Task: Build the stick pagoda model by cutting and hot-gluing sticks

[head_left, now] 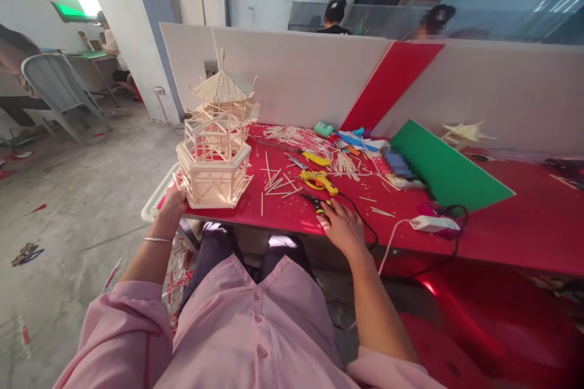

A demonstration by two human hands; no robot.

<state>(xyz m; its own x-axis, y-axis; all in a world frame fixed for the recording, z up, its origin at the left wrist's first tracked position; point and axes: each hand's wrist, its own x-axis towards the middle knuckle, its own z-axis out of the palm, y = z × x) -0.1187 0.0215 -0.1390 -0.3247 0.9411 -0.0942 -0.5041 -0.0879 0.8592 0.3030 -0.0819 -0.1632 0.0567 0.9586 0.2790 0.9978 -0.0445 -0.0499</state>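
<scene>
Status, left to right?

Our left hand (172, 199) is at the lower left corner of the hexagonal stick pavilion frame (212, 185), touching it. Fingers partly hidden; we can't tell how firmly they're closed. Frame stands upright at the left end of the red table (287, 219), in front of a roofed stick pagoda (222, 88).

How will it handle?

Light, we'd judge. Stiff round the base, fragile at the open upper struts and projecting stick ends. Looks like dry wood, so probably not slippery. We'd take hold low, both sides of the base.

Further right?

Loose stick pile (298, 135) toward the back, then yellow glue gun (319, 181). Nearer us, our right hand (344, 225) has fingers at the handles of the black-and-yellow pliers (322, 206); can't tell if it's gripping. Hands well apart.
</scene>
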